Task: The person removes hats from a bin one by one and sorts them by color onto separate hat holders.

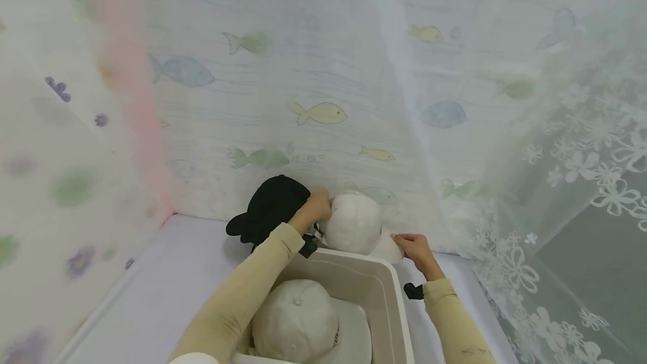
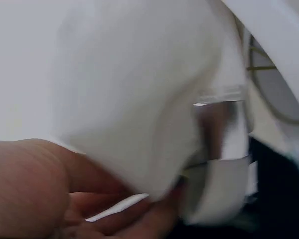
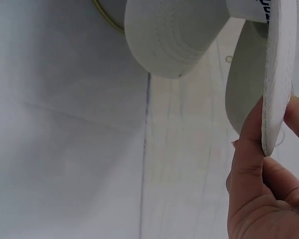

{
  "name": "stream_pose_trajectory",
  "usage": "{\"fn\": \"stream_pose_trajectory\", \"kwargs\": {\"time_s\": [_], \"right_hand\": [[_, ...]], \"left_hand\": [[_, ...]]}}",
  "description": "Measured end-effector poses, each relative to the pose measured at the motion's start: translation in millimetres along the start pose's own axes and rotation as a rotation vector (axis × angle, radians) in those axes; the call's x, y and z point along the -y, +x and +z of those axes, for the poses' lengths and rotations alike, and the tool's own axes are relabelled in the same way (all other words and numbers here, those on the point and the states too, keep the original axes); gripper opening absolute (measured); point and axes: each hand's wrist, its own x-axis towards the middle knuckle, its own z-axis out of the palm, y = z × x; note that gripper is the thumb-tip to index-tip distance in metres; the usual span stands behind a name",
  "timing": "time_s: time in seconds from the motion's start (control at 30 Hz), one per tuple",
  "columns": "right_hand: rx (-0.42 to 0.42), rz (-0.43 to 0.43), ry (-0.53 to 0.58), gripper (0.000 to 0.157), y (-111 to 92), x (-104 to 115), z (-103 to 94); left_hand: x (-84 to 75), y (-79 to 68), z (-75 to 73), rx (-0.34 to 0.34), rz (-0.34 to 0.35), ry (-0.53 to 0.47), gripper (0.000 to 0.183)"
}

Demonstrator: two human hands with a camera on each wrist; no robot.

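Observation:
A white baseball cap [image 1: 355, 223] is held between both hands just behind the far rim of a storage box [image 1: 391, 274]. My left hand [image 1: 318, 205] grips the cap's back edge; the left wrist view shows thumb and fingers [image 2: 74, 174] around the cloth beside the adjuster strap [image 2: 222, 191]. On the other side, my right hand [image 1: 417, 249] pinches the brim [image 3: 279, 74] between thumb and fingers. Inside the box lies another white cap [image 1: 295, 319], its brim to the right and dark lettering on its front. A black cap [image 1: 275, 206] is just left of my left hand.
The box stands on a pale lavender surface [image 1: 141, 274]. Behind it hangs a white curtain with printed fish [image 1: 323, 113]. Sheer netting with white flowers [image 1: 548, 327] drapes on the right. Further white brims [image 3: 174, 40] appear near the held one in the right wrist view.

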Motion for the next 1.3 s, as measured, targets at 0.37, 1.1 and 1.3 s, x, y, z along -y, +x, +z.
{"fn": "stream_pose_trajectory", "kwargs": {"time_s": [0.37, 1.1, 1.3], "right_hand": [[-0.011, 0.005, 0.029, 0.048, -0.5, -2.0, 4.4], [-0.013, -0.012, 0.034, 0.048, -2.7, -1.7, 4.7], [-0.003, -0.007, 0.033, 0.048, -6.2, -1.1, 4.8]], "left_hand": [[-14.6, -49.9, -11.6, 0.013, 0.071, 0.148, 0.028], [18.4, -36.1, -7.1, -0.009, -0.017, -0.402, 0.049], [17.1, -39.2, 4.9, -0.041, 0.025, -0.397, 0.043]]}}
